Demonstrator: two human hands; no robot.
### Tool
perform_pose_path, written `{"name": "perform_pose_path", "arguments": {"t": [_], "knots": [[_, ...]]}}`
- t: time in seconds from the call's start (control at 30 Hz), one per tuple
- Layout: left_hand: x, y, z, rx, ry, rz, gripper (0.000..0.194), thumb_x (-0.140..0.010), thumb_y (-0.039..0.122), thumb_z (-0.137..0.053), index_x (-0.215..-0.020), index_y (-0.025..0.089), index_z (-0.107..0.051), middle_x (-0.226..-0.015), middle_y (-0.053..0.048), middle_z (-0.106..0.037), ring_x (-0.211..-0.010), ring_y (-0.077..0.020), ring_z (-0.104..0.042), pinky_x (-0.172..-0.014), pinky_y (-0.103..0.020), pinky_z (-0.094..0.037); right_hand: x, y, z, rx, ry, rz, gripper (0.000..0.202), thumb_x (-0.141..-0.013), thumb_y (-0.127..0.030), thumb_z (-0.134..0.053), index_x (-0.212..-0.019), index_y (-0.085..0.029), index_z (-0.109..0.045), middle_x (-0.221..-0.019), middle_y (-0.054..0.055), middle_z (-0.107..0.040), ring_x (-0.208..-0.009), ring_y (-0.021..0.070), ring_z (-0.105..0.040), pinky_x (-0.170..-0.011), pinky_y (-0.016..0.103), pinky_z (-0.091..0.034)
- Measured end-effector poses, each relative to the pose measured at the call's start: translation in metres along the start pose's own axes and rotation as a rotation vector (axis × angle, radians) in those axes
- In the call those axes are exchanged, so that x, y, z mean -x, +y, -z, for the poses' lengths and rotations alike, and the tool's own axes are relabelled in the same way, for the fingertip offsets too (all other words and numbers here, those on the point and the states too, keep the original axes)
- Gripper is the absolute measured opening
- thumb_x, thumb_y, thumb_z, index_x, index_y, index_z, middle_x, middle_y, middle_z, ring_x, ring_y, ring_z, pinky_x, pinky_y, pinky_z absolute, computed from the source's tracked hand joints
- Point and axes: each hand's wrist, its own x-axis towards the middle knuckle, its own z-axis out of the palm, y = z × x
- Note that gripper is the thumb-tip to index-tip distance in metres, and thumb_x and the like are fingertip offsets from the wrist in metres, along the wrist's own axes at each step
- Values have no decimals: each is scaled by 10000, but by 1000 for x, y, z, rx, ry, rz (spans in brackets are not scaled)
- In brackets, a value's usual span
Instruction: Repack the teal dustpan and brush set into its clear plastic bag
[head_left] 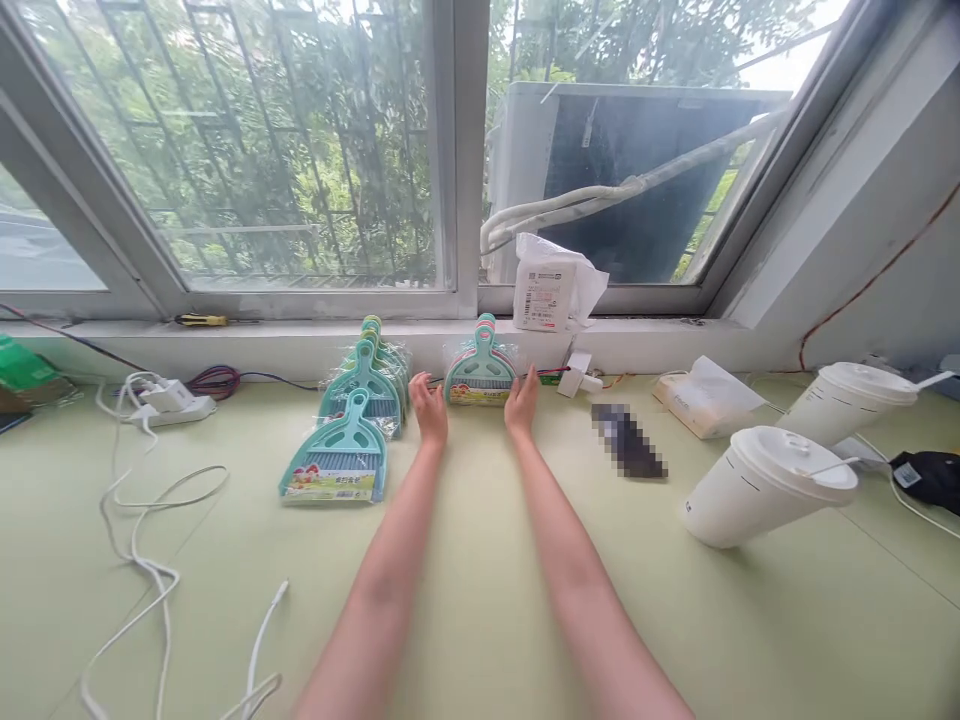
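A packaged dustpan-and-brush set (480, 385) stands upright against the wall below the window, with at least one more pan, edged in pink, behind it. My right hand (520, 403) lies along its right edge, fingers stretched upward and apparently touching the wrapper. At its left side is my left hand (427, 408), fingers loosely bent and apart, with a small gap to the set. Further left, several more wrapped sets stand in a row, the nearest turquoise dustpan set (335, 460) leaning back with its printed label forward.
White cables (142, 520) and a power strip (172, 408) lie on the left. To the right are a pixelated dark object (628, 440), a tissue pack (701, 402) and two white lidded cups (769, 490). A white packet (551, 295) rests on the sill, near a yellow-handled tool (202, 320).
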Motion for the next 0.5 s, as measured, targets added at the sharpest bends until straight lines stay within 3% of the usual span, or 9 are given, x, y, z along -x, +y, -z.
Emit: {"name": "perform_pose_path", "arguments": {"t": [0.17, 0.33, 0.5], "knots": [[67, 33, 34, -58, 53, -56, 266, -911, 161, -387, -1141, 293, -406, -1197, -140, -437, -1033, -214, -525, -810, -383, -523, 5, -5, 8, 51, 113, 45, 627, -963, -478, -163, -1468, -108, -171, -1492, 219, -273, -1410, 272, -238, -1113, 518, -260], [135, 61, 67, -7, -62, -156, 251, -929, 194, -383, -1168, 269, -402, -1210, -118, -436, -1046, -184, -542, -804, -364, -539, 28, -18, 32, 77, 244, 34, 563, -962, -396, -205, -1433, -90, -223, -1473, 245, -264, -1413, 291, -219, -1112, 552, -233], [169, 78, 111, -20, -142, -121, 306, -916, 148, -358, -1165, 317, -413, -1245, -118, -443, -1152, -205, -512, -865, -394, -521, 79, -33, 71, 106, 104, 14, 492, -907, -281, -296, -1366, -105, -321, -1436, 235, -311, -1393, 294, -254, -1095, 550, -261]]}}
